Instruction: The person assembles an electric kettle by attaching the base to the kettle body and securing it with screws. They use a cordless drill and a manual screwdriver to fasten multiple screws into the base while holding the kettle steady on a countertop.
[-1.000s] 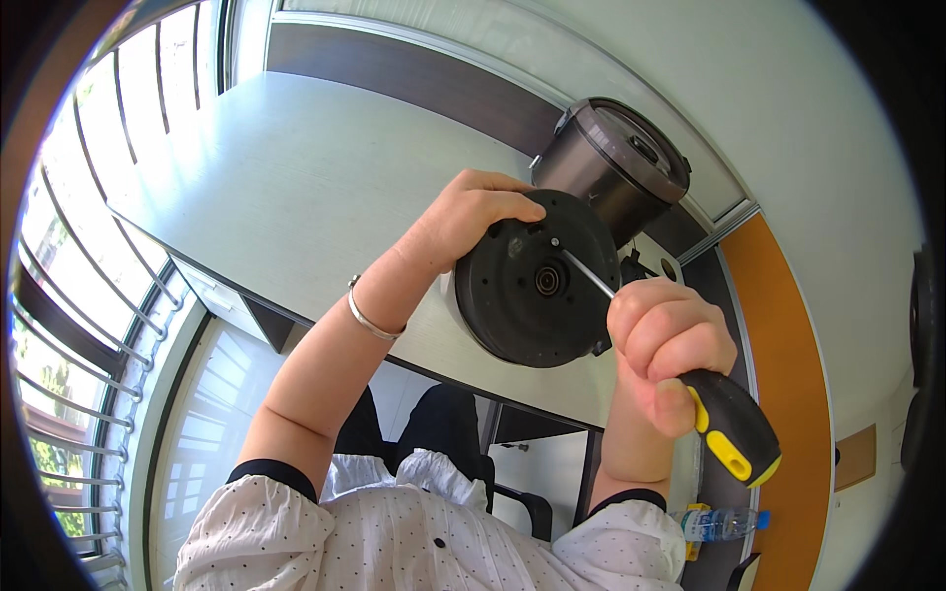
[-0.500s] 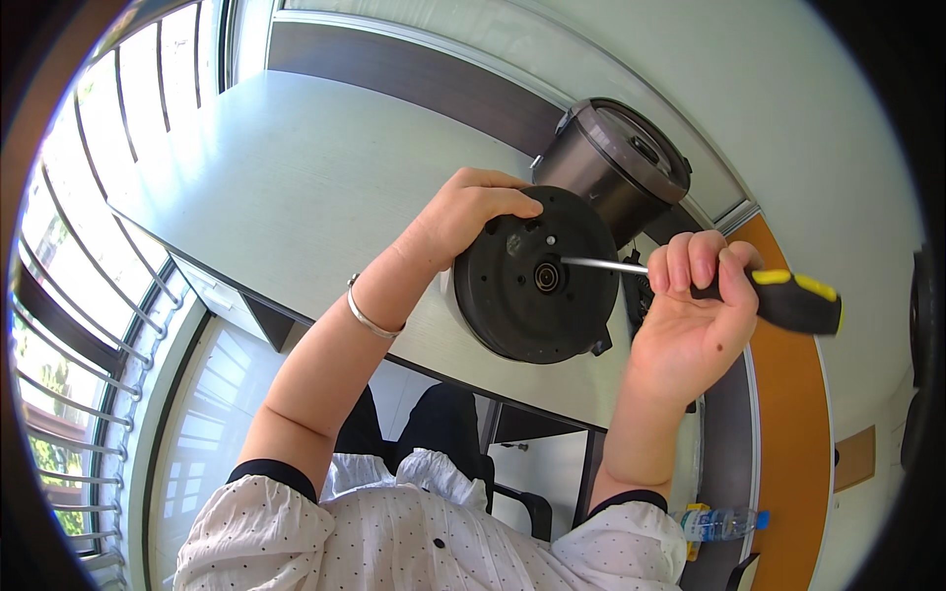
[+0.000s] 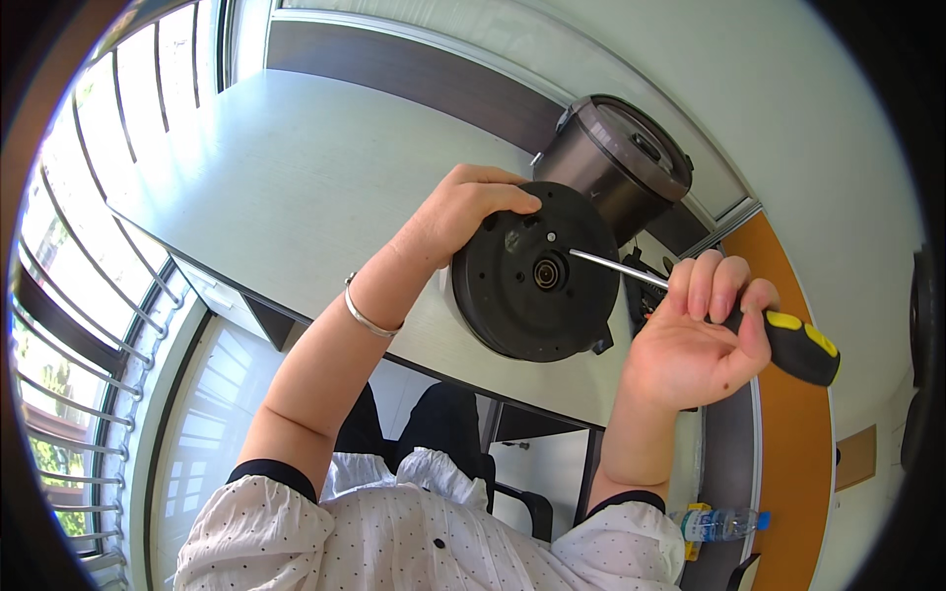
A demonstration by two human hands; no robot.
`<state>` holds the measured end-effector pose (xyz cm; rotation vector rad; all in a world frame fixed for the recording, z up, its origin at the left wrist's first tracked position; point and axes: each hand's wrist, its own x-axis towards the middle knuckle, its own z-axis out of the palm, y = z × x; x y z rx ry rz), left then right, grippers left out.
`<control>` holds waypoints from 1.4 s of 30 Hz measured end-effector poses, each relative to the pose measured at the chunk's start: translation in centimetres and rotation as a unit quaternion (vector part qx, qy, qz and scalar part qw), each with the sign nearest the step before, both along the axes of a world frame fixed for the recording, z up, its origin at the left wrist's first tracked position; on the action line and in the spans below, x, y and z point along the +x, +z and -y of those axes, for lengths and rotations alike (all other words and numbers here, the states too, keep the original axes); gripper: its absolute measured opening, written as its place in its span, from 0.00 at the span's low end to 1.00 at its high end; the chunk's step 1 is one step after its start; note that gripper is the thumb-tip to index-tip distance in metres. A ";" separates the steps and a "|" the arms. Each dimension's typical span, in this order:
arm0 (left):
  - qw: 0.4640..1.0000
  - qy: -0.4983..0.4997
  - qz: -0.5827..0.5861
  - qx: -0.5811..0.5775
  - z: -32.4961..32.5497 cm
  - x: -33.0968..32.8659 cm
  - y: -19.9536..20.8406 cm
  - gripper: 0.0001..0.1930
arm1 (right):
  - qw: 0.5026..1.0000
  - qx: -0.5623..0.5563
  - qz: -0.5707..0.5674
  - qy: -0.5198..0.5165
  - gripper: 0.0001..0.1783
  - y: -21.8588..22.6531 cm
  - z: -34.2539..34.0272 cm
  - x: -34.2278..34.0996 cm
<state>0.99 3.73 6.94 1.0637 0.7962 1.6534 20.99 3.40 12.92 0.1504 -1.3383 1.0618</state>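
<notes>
In front of me a round appliance [image 3: 512,305] is tipped so that its black underside faces me, with a ringed recess near the middle and several small holes. A sliver of its pale side shows at the lower left. My left hand [image 3: 481,205] is closed on its upper left rim, thumb over the edge. Held in my right hand [image 3: 705,335] is a screwdriver [image 3: 800,350] with a black and yellow handle. Its metal shaft points left, the tip near the recess and a light screw-like dot [image 3: 552,237]; whether it touches the underside I cannot tell.
Behind the appliance stands a brown lidded cooker [image 3: 616,163] against the panel. Dark items [image 3: 641,281], partly hidden, lie on the light table [image 3: 325,167] beside my right hand. At the lower right is a plastic bottle [image 3: 724,524] with a blue cap. A barred window is on the left.
The screwdriver's handle has swung down and a little right, so its shaft slants more. Its tip has shifted slightly up and right. My left hand and the appliance have hardly moved.
</notes>
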 end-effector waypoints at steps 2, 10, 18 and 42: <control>1.000 0.001 -0.001 -0.011 0.1 0.1 0.2 0.16 | 0.999 0.035 -0.006 -0.003 0.05 -0.2 0.1 -0.3; 1.000 -0.003 -0.004 0.000 0.0 0.3 0.2 0.15 | 0.993 0.119 0.005 0.010 0.04 -0.8 -0.5 -0.7; 1.000 0.002 0.000 0.000 0.0 0.1 -0.1 0.15 | 0.990 0.136 0.012 0.016 0.06 -1.1 -0.9 -1.2; 1.000 -0.001 -0.005 -0.008 0.2 0.3 0.2 0.16 | 0.990 0.135 0.023 -0.018 0.11 -0.9 0.0 -2.1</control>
